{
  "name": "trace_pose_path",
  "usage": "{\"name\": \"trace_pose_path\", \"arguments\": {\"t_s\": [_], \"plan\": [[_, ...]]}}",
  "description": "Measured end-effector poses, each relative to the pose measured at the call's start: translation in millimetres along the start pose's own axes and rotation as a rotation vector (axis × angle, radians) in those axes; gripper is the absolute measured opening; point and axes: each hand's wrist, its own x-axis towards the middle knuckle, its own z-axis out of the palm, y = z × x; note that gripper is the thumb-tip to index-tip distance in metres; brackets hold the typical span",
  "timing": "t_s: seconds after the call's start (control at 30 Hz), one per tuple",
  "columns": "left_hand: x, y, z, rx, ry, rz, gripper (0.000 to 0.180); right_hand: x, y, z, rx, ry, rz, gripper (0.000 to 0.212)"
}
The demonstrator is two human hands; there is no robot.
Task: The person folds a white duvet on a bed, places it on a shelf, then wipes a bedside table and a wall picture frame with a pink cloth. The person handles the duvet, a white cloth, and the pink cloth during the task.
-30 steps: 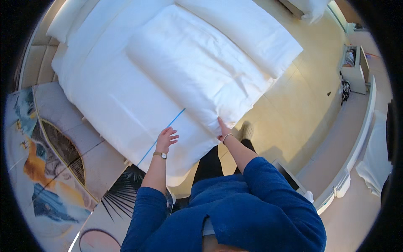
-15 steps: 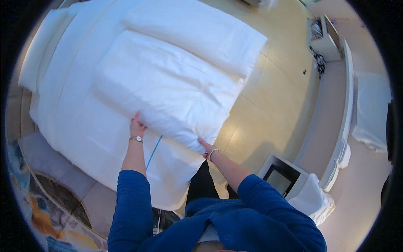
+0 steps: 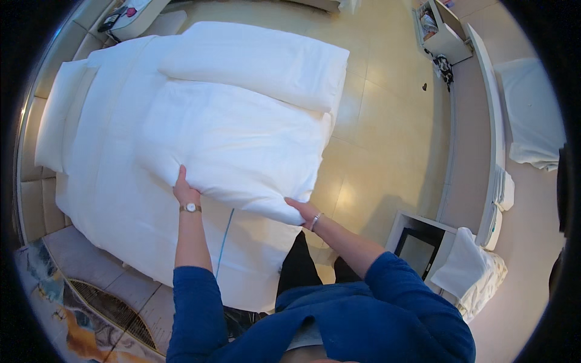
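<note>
A thick white duvet (image 3: 236, 136) lies folded on top of the bed, with a second folded section (image 3: 260, 66) beyond it. Its near edge is in both of my hands. My left hand (image 3: 186, 192) pinches the edge toward the left, thumb on top and the fingers mostly tucked beneath. At the near right corner, my right hand (image 3: 305, 212) grips the edge the same way, its fingers hidden underneath. Between my arms the flat white sheet (image 3: 260, 251) shows, crossed by a thin blue line (image 3: 224, 242).
White pillows (image 3: 54, 130) lie at the padded headboard (image 3: 33, 151) on the left. Tiled floor (image 3: 387, 139) runs along the bed's right side. A low cabinet (image 3: 417, 245) stands at the right, white cloths (image 3: 466, 272) beside it. A patterned rug (image 3: 91, 314) lies lower left.
My view has turned, bringing more of the headboard and a bedside table into sight. Both hands keep hold of the duvet's edge, and creases on its top have smoothed out.
</note>
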Motion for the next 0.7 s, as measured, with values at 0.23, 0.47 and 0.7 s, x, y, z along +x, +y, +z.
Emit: {"name": "trace_pose_path", "arguments": {"t_s": [0.23, 0.47, 0.7], "plan": [[-117, 5, -59, -0.018, 0.01, 0.074, 0.047, -134, 18, -14, -0.189, 0.009, 0.024, 0.062], [-119, -81, -198, 0.123, 0.271, -0.147, 0.04, -51, 128, -101, -0.245, -0.003, 0.139, 0.068], [-102, -96, -194, 0.266, 0.207, -0.103, 0.019, -27, 51, -106, -0.251, -0.015, 0.241, 0.057]]}}
